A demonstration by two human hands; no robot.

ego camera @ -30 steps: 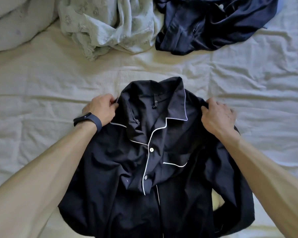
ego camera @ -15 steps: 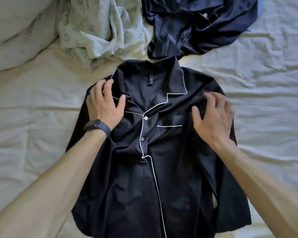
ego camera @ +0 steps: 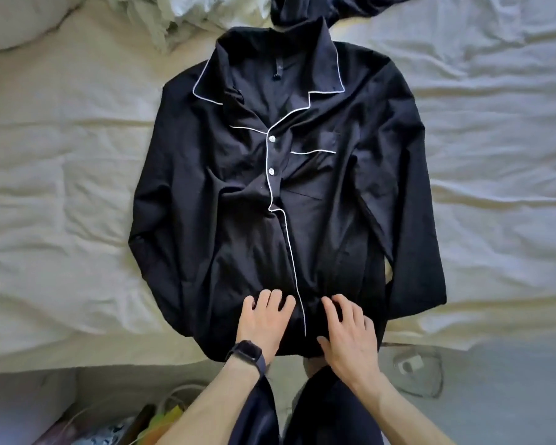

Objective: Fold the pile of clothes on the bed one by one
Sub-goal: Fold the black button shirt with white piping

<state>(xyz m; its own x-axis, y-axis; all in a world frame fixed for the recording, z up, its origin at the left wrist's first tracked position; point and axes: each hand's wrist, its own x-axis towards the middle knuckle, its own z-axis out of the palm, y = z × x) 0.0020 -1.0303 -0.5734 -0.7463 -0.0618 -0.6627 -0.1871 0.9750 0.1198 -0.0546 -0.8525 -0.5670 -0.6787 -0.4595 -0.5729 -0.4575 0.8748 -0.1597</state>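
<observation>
Black shirt (ego camera: 334, 226): we find it flat on the bed (ego camera: 61, 187), buttoned front up, collar far. Left grip (ego camera: 264, 322) and right grip (ego camera: 350, 335): fingers spread, our palms resting near its hem

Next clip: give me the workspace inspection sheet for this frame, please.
Surface: wrinkled cream bed sheet.
Job's things: black shirt with white piping, spread face up, unfolded; pale garment and dark garment heaped beyond its collar.
Clutter: pillow top left; colourful oddments on the floor, lower left.
Grippers: left hand, with dark wristband, and right hand rest flat near the shirt's hem.
Cables: charger with looped dark cable.
Surroundings: grey floor.
</observation>
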